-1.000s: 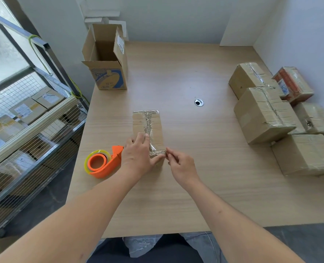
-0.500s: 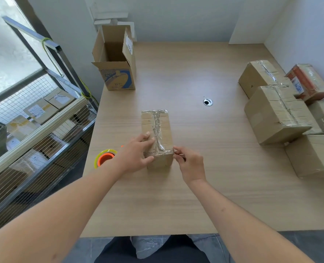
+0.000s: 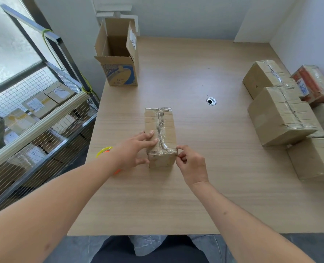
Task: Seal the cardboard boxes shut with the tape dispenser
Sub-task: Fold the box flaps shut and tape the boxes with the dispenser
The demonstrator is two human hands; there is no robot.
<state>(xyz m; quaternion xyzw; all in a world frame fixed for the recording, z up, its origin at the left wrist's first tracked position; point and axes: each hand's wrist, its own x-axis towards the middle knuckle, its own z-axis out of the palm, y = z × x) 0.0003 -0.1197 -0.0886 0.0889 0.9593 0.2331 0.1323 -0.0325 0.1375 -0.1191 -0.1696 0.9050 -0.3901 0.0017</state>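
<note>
A small cardboard box [image 3: 160,122] lies on the wooden table [image 3: 195,186], its top seam covered with clear tape. My left hand [image 3: 133,150] holds the box's near left corner, fingers on top and thumb on the front face. My right hand [image 3: 190,165] pinches the tape at the box's near right edge with fingertips and thumb. The orange tape dispenser [image 3: 105,149] lies on the table behind my left forearm, mostly hidden; only its yellow-green rim and an orange sliver show.
An open empty carton [image 3: 117,73] stands at the table's back left. Several taped boxes [image 3: 278,114] are stacked along the right side. A cable hole [image 3: 211,101] sits mid-table. A wire shelf [image 3: 34,118] with parcels stands left of the table.
The box now shows its front face, where a second ago only its top showed. My left forearm has come to cover most of the dispenser. Both hands stay at the near end.
</note>
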